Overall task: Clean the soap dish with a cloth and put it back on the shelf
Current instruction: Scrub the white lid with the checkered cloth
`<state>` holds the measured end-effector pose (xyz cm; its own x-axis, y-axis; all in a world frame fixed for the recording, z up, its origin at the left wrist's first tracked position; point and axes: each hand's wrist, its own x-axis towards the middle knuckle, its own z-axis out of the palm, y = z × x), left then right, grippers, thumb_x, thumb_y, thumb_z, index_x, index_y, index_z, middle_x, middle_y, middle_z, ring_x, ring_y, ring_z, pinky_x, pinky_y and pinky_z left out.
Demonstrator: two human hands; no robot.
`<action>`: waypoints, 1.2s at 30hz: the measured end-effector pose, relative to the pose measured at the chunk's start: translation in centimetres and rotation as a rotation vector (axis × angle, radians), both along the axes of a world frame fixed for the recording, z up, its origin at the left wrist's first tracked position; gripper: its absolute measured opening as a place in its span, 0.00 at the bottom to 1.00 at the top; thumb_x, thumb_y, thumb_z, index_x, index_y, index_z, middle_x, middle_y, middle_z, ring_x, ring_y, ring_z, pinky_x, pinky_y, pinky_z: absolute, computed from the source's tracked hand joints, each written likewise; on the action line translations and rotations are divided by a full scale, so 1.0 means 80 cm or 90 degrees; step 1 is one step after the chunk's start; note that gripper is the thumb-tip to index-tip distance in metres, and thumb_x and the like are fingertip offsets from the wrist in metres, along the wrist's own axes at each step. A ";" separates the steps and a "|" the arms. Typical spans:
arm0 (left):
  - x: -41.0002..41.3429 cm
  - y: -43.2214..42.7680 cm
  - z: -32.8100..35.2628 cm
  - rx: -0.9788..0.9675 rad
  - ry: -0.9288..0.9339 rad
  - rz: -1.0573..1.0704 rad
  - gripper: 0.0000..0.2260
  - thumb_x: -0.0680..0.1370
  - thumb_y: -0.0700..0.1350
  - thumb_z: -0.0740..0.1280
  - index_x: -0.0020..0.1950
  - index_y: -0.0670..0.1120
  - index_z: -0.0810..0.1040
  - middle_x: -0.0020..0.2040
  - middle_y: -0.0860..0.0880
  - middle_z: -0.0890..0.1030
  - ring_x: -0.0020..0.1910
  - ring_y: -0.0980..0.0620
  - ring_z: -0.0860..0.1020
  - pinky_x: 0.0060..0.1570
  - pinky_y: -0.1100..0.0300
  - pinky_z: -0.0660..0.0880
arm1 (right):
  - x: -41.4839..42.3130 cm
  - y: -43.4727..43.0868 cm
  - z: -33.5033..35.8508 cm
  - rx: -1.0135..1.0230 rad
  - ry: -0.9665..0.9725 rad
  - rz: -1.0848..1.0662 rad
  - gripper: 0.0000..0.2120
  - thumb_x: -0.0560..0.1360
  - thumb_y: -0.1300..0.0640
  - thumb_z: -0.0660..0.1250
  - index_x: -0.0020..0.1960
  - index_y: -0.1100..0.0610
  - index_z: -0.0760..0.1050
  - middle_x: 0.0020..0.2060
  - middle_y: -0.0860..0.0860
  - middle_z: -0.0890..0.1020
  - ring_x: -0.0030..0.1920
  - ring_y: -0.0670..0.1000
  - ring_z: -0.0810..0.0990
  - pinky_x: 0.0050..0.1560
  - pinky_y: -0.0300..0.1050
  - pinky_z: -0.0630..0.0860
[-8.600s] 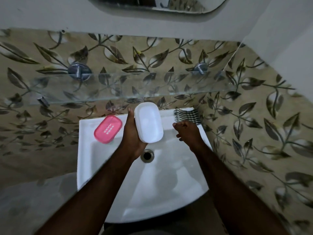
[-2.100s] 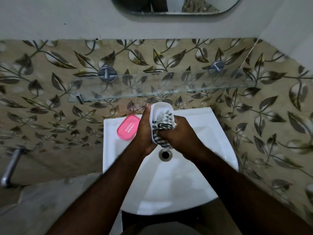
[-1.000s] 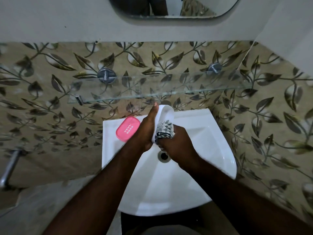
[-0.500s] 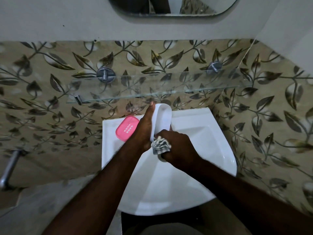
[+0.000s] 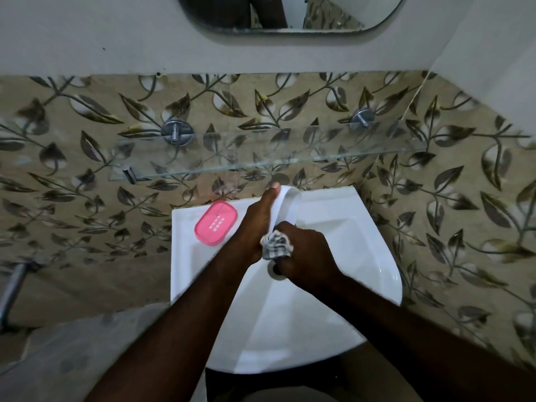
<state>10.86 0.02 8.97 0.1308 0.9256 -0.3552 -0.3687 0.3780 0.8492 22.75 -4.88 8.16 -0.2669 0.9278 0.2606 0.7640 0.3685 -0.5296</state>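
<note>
My left hand [image 5: 256, 224] holds the white soap dish [image 5: 287, 206] on edge over the white sink [image 5: 362, 242], fingers along its left side. My right hand [image 5: 304, 256] grips a bunched black-and-white checked cloth [image 5: 275, 245] against the dish's near end. Most of the dish is hidden by the two hands. The glass shelf [image 5: 261, 153] runs along the tiled wall above the sink, with nothing on it.
A pink slotted soap-dish insert [image 5: 216, 223] lies on the sink's back left corner. The drain [image 5: 275, 271] shows just under my right hand. Chrome shelf mounts [image 5: 177, 132] hold the glass. A mirror [image 5: 290, 13] hangs above; a metal bar [image 5: 11, 288] sticks out at far left.
My right hand has drawn the cloth down from the middle of the dish to its near end. The dish has turned more edge-on in my left hand.
</note>
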 end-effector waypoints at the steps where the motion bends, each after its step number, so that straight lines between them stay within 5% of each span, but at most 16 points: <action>1: 0.002 -0.001 0.002 0.014 0.018 -0.005 0.16 0.79 0.59 0.61 0.56 0.51 0.82 0.54 0.44 0.84 0.52 0.48 0.82 0.56 0.52 0.77 | -0.006 0.000 0.012 -0.088 0.137 -0.054 0.06 0.66 0.55 0.72 0.39 0.51 0.75 0.35 0.51 0.83 0.36 0.54 0.81 0.37 0.49 0.76; 4: 0.005 0.001 0.002 0.063 -0.004 0.014 0.23 0.79 0.59 0.59 0.62 0.43 0.79 0.58 0.40 0.83 0.58 0.43 0.81 0.62 0.48 0.74 | -0.019 0.006 0.046 -0.353 0.568 -0.166 0.02 0.66 0.63 0.70 0.39 0.60 0.79 0.34 0.61 0.83 0.34 0.58 0.83 0.36 0.58 0.82; 6: 0.008 0.003 0.007 0.113 -0.030 0.021 0.26 0.78 0.60 0.58 0.65 0.42 0.77 0.61 0.38 0.81 0.60 0.42 0.80 0.59 0.49 0.76 | -0.018 0.016 0.068 -0.395 0.687 -0.203 0.05 0.70 0.68 0.68 0.46 0.66 0.80 0.36 0.62 0.83 0.34 0.59 0.84 0.34 0.54 0.83; 9: 0.020 -0.003 0.012 0.132 -0.111 0.012 0.24 0.78 0.58 0.59 0.62 0.41 0.78 0.60 0.37 0.81 0.57 0.42 0.81 0.57 0.49 0.77 | -0.010 0.039 0.088 -0.403 0.795 -0.242 0.03 0.71 0.69 0.67 0.41 0.64 0.79 0.30 0.57 0.82 0.27 0.53 0.82 0.28 0.43 0.78; 12: 0.026 -0.002 0.005 0.108 -0.138 0.043 0.20 0.81 0.55 0.58 0.58 0.42 0.79 0.53 0.42 0.84 0.53 0.46 0.83 0.51 0.54 0.79 | -0.010 0.042 0.087 -0.375 0.799 -0.244 0.03 0.71 0.68 0.69 0.41 0.63 0.79 0.30 0.55 0.83 0.29 0.52 0.83 0.29 0.43 0.79; 15: 0.017 0.004 0.007 0.062 -0.076 0.071 0.22 0.80 0.58 0.57 0.57 0.43 0.81 0.53 0.42 0.85 0.54 0.45 0.83 0.52 0.55 0.78 | -0.011 0.017 0.070 -0.286 0.580 -0.137 0.08 0.71 0.67 0.70 0.49 0.61 0.80 0.41 0.56 0.86 0.42 0.56 0.86 0.44 0.51 0.83; 17: 0.011 0.006 0.012 0.035 -0.012 0.072 0.22 0.79 0.61 0.58 0.53 0.46 0.83 0.49 0.44 0.86 0.51 0.46 0.84 0.52 0.54 0.78 | -0.008 0.007 0.066 -0.351 0.515 -0.090 0.06 0.73 0.69 0.68 0.49 0.66 0.77 0.38 0.59 0.83 0.39 0.59 0.83 0.41 0.52 0.79; 24: 0.014 0.006 0.013 0.073 -0.034 0.021 0.24 0.79 0.61 0.58 0.61 0.44 0.79 0.58 0.38 0.82 0.57 0.40 0.81 0.58 0.43 0.77 | -0.015 0.031 0.082 -0.383 0.810 -0.212 0.07 0.73 0.70 0.67 0.49 0.64 0.80 0.37 0.59 0.85 0.34 0.55 0.85 0.33 0.45 0.80; 28: 0.007 0.004 0.013 0.013 -0.070 0.088 0.20 0.79 0.61 0.60 0.52 0.49 0.84 0.51 0.47 0.85 0.50 0.49 0.84 0.51 0.54 0.77 | -0.008 0.005 0.058 -0.279 0.545 -0.045 0.09 0.70 0.69 0.71 0.48 0.61 0.78 0.38 0.54 0.84 0.38 0.52 0.83 0.38 0.47 0.80; 31: -0.002 0.010 0.012 -0.056 0.024 0.073 0.25 0.73 0.66 0.66 0.62 0.51 0.80 0.59 0.46 0.82 0.57 0.46 0.80 0.62 0.49 0.74 | 0.008 -0.009 0.027 -0.177 0.239 0.045 0.10 0.70 0.63 0.73 0.42 0.52 0.73 0.35 0.45 0.81 0.36 0.45 0.78 0.39 0.43 0.74; 33: -0.001 0.008 0.010 -0.059 0.107 -0.033 0.28 0.72 0.67 0.66 0.66 0.51 0.77 0.62 0.46 0.80 0.58 0.45 0.80 0.63 0.49 0.74 | 0.017 -0.011 0.016 -0.101 0.080 0.114 0.03 0.71 0.58 0.66 0.44 0.52 0.74 0.37 0.46 0.81 0.38 0.49 0.79 0.39 0.46 0.74; 36: 0.002 0.005 0.009 -0.042 0.146 -0.082 0.25 0.75 0.65 0.64 0.66 0.51 0.77 0.61 0.48 0.80 0.54 0.50 0.81 0.58 0.55 0.76 | 0.019 -0.007 0.009 -0.011 -0.100 0.171 0.15 0.66 0.52 0.54 0.44 0.57 0.76 0.37 0.51 0.81 0.40 0.56 0.78 0.42 0.48 0.73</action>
<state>11.01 0.43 9.66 0.1552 0.8802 -0.4485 -0.1150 0.4670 0.8767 24.30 -5.44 8.89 -0.5394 0.8224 0.1810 0.7135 0.5606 -0.4203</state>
